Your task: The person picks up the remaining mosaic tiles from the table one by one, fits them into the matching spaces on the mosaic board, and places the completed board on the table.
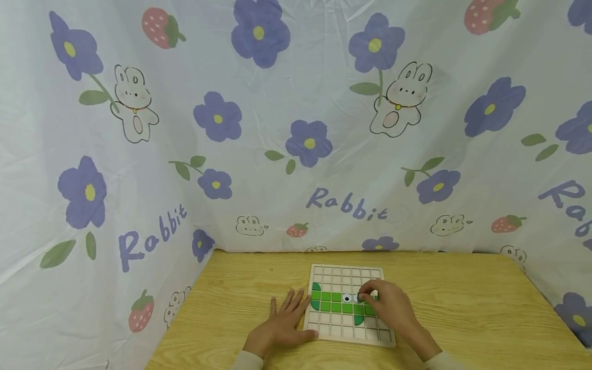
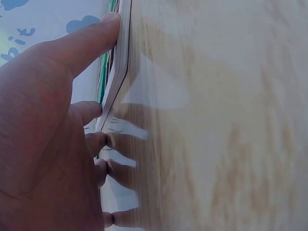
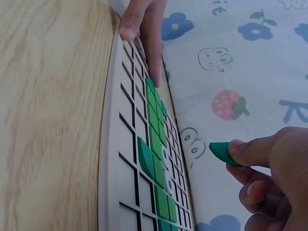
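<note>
A wooden grid board (image 1: 347, 339) lies on the table with bright green square tiles (image 1: 336, 307) in two rows across its middle. Two eye tiles (image 1: 347, 298) are set in the upper row, the right one partly hidden. Dark green rounded pieces (image 1: 358, 319) sit below the rows and at their left end. My right hand (image 1: 392, 306) pinches another dark green rounded piece (image 3: 221, 152) between thumb and finger, over the board's right half. With fingers spread, my left hand (image 1: 283, 327) rests at the board's left edge, its thumb at the lower left corner.
The wood-grain table (image 1: 481, 308) reaches out on both sides of the board. Behind it and at the sides hangs a white curtain (image 1: 259, 169) printed with flowers, rabbits and strawberries, meeting the table's back edge.
</note>
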Tool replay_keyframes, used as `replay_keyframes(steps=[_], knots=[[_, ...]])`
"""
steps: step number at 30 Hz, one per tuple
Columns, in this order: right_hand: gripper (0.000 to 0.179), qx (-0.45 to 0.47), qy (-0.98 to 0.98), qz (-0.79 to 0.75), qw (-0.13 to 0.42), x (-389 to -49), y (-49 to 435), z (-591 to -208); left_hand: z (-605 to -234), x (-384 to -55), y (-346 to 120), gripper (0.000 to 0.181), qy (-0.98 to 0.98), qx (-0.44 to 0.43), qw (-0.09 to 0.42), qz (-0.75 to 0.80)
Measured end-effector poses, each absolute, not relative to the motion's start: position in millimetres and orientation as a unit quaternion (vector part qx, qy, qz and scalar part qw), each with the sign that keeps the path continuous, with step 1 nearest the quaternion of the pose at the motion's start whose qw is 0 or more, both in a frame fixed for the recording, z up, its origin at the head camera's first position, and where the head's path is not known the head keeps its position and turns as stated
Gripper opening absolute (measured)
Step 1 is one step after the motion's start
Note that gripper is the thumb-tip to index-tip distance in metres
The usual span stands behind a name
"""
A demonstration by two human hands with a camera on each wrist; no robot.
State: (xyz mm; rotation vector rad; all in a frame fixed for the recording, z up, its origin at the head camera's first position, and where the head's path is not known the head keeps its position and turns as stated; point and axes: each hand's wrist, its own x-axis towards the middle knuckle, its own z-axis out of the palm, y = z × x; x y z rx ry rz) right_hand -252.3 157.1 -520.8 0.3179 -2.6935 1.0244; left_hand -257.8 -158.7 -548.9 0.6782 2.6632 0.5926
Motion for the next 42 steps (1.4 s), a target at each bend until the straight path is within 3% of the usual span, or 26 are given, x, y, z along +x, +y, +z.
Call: replay_keyframes(steps=[42], knots=[[0.004, 0.214, -0.91, 0.343, 0.088, -259.6, 86.1, -553.9, -547.6, -257.0, -157.3, 0.094, 0.939, 0.237, 0.16, 0.191]])
